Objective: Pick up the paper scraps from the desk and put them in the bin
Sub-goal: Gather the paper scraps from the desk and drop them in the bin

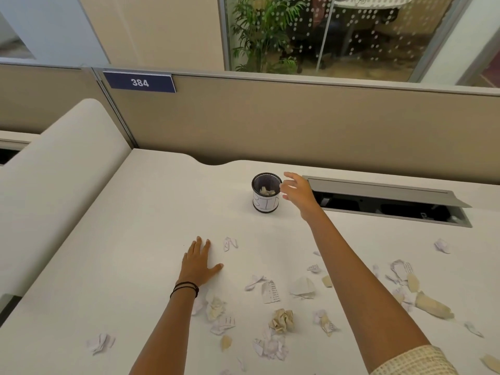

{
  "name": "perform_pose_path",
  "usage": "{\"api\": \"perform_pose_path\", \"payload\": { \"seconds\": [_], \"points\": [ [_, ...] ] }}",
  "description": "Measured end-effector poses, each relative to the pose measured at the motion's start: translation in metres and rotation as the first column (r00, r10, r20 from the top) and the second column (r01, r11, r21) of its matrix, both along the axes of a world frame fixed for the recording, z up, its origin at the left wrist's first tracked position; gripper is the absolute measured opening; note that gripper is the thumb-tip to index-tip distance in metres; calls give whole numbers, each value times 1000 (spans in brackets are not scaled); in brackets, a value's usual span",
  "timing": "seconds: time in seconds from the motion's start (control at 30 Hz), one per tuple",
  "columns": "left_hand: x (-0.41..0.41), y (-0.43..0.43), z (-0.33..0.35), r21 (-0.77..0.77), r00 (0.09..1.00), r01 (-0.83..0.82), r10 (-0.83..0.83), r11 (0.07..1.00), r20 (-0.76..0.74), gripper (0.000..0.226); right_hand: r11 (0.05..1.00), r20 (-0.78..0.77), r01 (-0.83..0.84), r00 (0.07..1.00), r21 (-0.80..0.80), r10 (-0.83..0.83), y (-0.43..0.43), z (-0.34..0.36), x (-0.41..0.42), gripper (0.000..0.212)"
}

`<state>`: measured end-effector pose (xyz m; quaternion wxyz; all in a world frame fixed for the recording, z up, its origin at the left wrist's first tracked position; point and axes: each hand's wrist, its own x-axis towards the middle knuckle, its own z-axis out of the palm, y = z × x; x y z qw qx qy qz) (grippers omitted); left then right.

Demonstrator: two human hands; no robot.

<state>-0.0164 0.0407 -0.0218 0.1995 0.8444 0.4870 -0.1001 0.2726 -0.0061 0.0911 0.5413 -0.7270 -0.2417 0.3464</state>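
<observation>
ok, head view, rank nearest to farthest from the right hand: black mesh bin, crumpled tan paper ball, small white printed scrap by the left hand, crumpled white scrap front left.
From the right hand:
1. Black mesh bin, just left of it.
2. Small white printed scrap, mid-desk, by the left hand.
3. Crumpled tan paper ball, front centre.
4. Crumpled white scrap, front left.

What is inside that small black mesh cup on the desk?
A few crumpled paper scraps lie in the mesh bin. Its near wall and paper label hide the bottom, so how many cannot be told.
</observation>
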Motion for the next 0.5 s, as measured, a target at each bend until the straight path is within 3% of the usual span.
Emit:
{"api": "perform_pose_path", "payload": {
  "seconds": [0.2, 0.37, 0.5],
  "points": [
    [1, 1, 2, -20, 999, 5, -5, 1000, -33, 85, 976, 138, -176, 971, -126, 193, -63, -22, -6, 26],
    [2, -6, 3, -35, 1000, 2, -2, 999, -10, 85, 938, 211, -174, 947, -301, 243, -120, -50, -10, 26],
    [-1, -10, 2, -41, 1000, -6, 6, 999, 7, 86, 919, 233, -231, 921, -320, 313, -155, -73, -31, 25]
  ]
}}
